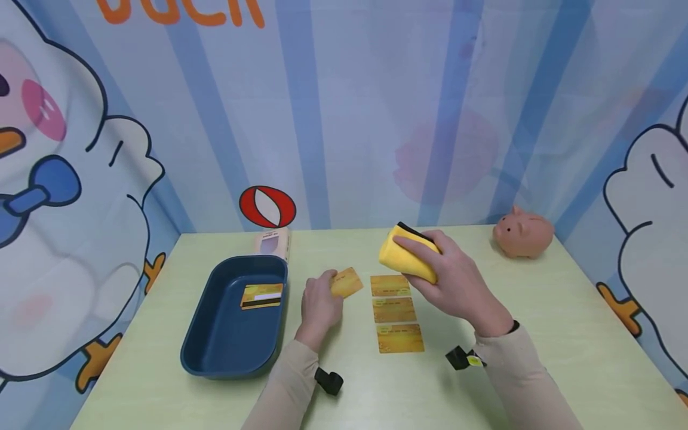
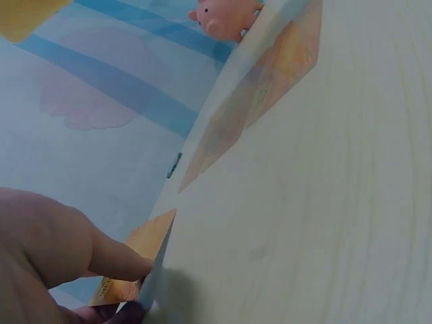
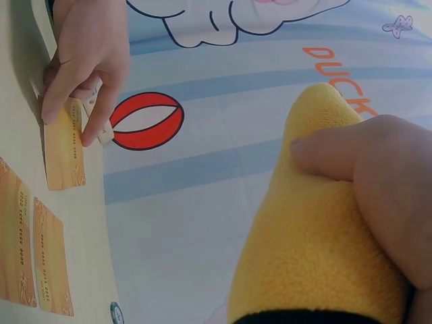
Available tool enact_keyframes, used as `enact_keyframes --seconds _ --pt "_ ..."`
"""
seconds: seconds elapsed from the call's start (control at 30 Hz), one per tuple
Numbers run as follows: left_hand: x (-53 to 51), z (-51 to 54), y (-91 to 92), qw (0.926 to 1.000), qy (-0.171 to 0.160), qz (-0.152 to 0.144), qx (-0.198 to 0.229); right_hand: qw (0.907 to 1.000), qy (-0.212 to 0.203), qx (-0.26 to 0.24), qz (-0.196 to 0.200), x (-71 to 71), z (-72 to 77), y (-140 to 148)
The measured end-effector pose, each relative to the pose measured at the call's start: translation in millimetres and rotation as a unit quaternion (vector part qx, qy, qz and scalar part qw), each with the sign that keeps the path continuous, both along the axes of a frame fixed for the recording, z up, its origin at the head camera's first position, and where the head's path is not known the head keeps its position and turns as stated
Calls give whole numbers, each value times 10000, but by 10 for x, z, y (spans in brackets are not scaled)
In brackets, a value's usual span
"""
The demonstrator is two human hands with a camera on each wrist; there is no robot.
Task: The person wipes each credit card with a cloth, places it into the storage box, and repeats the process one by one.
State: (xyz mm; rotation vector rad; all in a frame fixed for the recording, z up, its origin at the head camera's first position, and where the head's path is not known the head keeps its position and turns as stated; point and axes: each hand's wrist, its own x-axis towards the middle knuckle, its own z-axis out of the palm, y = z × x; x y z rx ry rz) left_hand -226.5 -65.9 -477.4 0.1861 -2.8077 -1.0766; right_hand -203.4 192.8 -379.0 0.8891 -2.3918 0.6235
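Observation:
Between the thumb and fingers of my left hand (image 1: 321, 306) is a gold bank card (image 1: 348, 283), pinched just over the table; the left wrist view shows this card (image 2: 150, 239) tilted, one edge close to the tabletop. My right hand (image 1: 462, 286) grips a folded yellow cloth (image 1: 402, 257) with a black edge, raised above the table. Three gold cards (image 1: 400, 338) lie in a column below and left of that hand. A dark blue tray (image 1: 226, 346) stands left of my left hand. In it rests a card with a black stripe (image 1: 261, 297), striped side up.
At the back right of the table sits a pink piggy bank (image 1: 524, 234). A small pale box (image 1: 273, 242) stands behind the tray. A printed curtain (image 1: 355, 119) hangs along the table's back edge.

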Motion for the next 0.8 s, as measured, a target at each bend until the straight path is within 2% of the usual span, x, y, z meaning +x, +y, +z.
enact_keyframes --seconds 0.17,0.3,0.4,0.63,0.8 --pt "1 22 -6 9974 21 -208 696 10000 -33 35 -9 4 4 6" --pt "15 74 -12 9948 55 -443 915 10000 -54 42 -17 9 6 6" --pt "25 152 -27 9925 122 -657 1020 10000 -58 33 -13 8 8 3" --pt "56 366 -81 9822 165 -1177 1457 10000 -13 40 23 12 11 -3" --pt "82 478 -110 9742 168 -1355 1799 10000 -4 47 87 18 1 -37"
